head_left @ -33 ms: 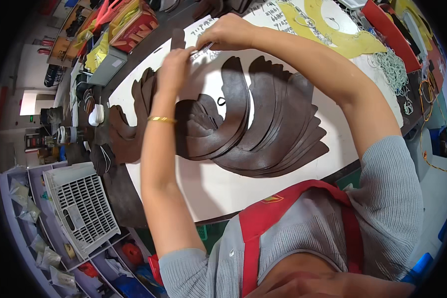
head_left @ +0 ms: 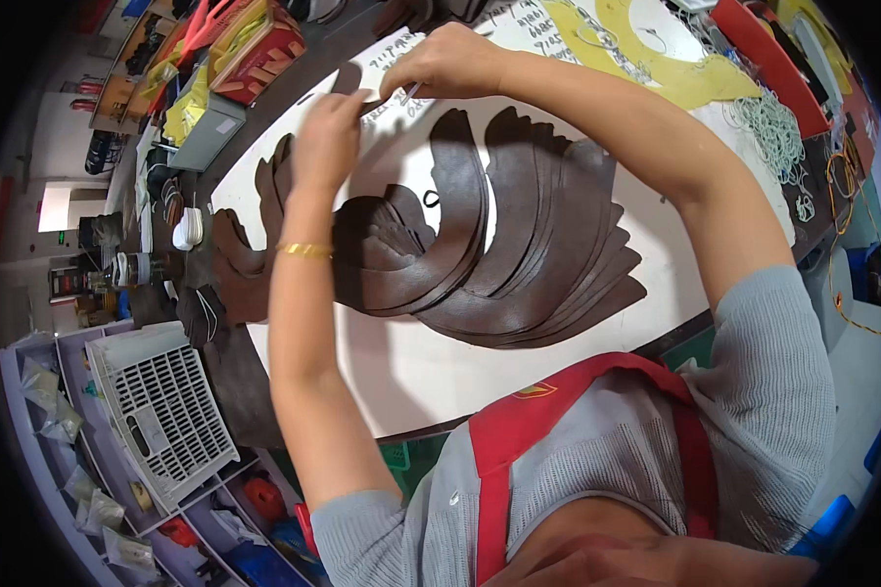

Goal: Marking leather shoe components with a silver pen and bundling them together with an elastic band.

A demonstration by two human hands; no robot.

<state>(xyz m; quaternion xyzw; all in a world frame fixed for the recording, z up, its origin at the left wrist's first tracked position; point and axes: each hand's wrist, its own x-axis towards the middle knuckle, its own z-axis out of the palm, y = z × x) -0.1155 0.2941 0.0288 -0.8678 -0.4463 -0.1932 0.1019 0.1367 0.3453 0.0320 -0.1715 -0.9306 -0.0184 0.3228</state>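
Observation:
Over the far left part of the white board (head_left: 401,391), my two hands work close together. My left hand (head_left: 325,142) is closed on a dark brown leather-like piece (head_left: 347,77), whose rounded end sticks out beyond the fingers. My right hand (head_left: 445,64), bent at the wrist, pinches a thin whitish stick-like tool (head_left: 413,91); its tip is too small to make out. Nearer to me lie fanned stacks of curved dark brown pieces (head_left: 548,245), with another stack (head_left: 382,249) under and beside my left forearm. A small black loop (head_left: 431,199) rests between them.
Yellow sheet templates (head_left: 695,83) and tangled pale green cord (head_left: 775,142) lie at the far right, near a red box (head_left: 768,64). A red carton (head_left: 259,59) stands far left. A white plastic basket (head_left: 171,411) sits on a compartmented shelf at left.
My left hand has shifted slightly left, away from my right hand, and the end of the brown piece now tilts. My right hand has barely moved.

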